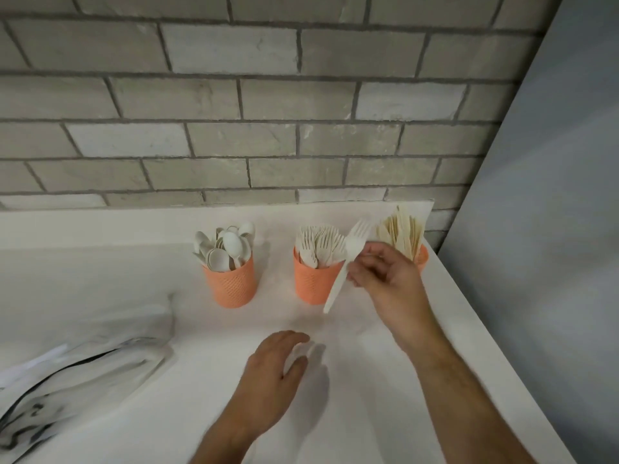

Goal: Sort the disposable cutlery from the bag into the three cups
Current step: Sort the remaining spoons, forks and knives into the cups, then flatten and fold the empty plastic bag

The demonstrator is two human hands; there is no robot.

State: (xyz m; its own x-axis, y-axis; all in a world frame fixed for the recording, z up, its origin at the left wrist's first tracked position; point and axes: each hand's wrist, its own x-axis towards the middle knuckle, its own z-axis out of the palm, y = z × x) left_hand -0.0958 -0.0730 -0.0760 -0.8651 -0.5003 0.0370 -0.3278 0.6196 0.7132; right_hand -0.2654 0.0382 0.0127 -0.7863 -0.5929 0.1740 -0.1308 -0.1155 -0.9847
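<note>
Three orange cups stand in a row on the white counter. The left cup (230, 286) holds several white spoons, the middle cup (310, 283) several white forks, and the right cup (422, 257) several pale knives, partly hidden behind my right hand. My right hand (385, 279) pinches a white fork (346, 262) by its handle, tines up, just right of the middle cup. My left hand (273, 373) hovers low over the counter, fingers loosely apart, holding nothing. The crumpled clear bag (83, 366) lies at the left.
A grey brick wall (234, 112) backs the counter (351, 380). A grey panel (552, 229) rises along the counter's right edge, close to the knife cup.
</note>
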